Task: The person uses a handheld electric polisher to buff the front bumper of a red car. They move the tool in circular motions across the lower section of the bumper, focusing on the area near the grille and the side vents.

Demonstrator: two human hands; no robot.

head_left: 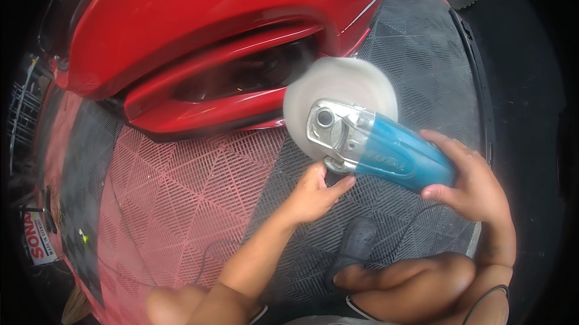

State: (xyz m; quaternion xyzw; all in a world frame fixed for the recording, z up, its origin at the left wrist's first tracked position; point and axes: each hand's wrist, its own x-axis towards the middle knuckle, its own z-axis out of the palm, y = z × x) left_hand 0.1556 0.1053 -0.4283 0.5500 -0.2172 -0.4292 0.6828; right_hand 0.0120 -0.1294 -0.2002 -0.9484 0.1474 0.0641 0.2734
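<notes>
shows tiled floor [193, 165] beneath red car bumper [193, 29]; at bumper's right-hand corner, contact unclear, blue polisher [401, 153] with pale pad [344, 77] foremost, presumably for safe clearance. held two-handed, with right grip [476, 183] around its rear, apparently for bearing weight, and left grip [313, 191] curled tightly near metal head [329, 124], likely for steadying.

Dressed pretty casually tbh, in dark shorts [333, 310] with thin white trim [354, 308] at both leg edges, plus a strip of grey fabric [319, 321] right at the bottom rim, can't tell if shirt or something else. Wearing a dark grey shoe [358, 242] with a rounded toe. Going bare on left hand [315, 194], right hand [473, 177] and both forearms [259, 251]. Also showing a thin dark cord or band [486, 292] curving near the right elbow, hard to say which
</notes>
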